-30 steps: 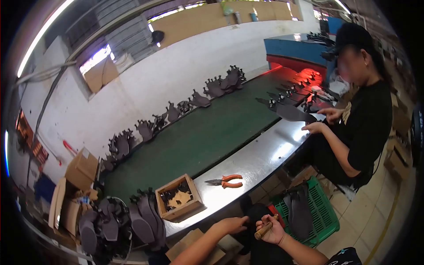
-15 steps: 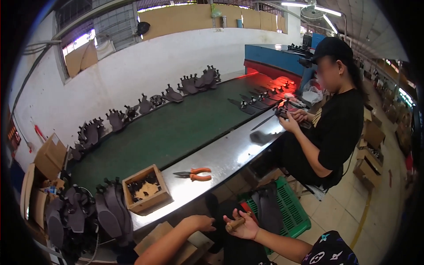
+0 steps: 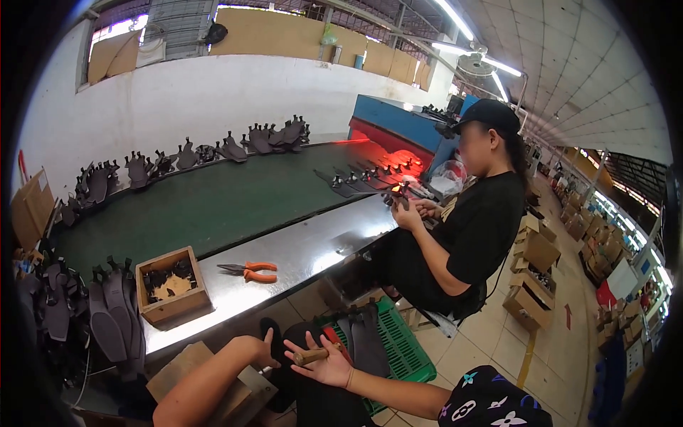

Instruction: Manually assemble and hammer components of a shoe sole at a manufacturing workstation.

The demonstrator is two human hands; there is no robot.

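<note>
Palm up, my right hand [image 3: 324, 363] has its fingers spread, with a short brown wooden handle [image 3: 307, 356] lying across the palm under the thumb. Whether the handle belongs to a larger tool I cannot tell. My left hand [image 3: 265, 350] is beside a wooden block [image 3: 249, 395], fingers stretched out and apart, holding nothing that shows. Beyond the hands, pliers [image 3: 252, 271] with orange grips lie on the table's metal edge [image 3: 299, 252]. Left of them stands a wooden box [image 3: 174, 310] with small black pieces inside.
Dark shoe soles [image 3: 112, 313] with black strap parts are stacked at the left; more line the green conveyor belt [image 3: 213, 206]. A green crate [image 3: 405, 349] with soles stands right of my hands. A co-worker [image 3: 473, 235] handles a piece near the blue machine [image 3: 391, 117].
My view has swung to the right, so everything sits further left. My right hand has opened out, its fingers more spread around the brown handle. My left hand's fingers are more extended.
</note>
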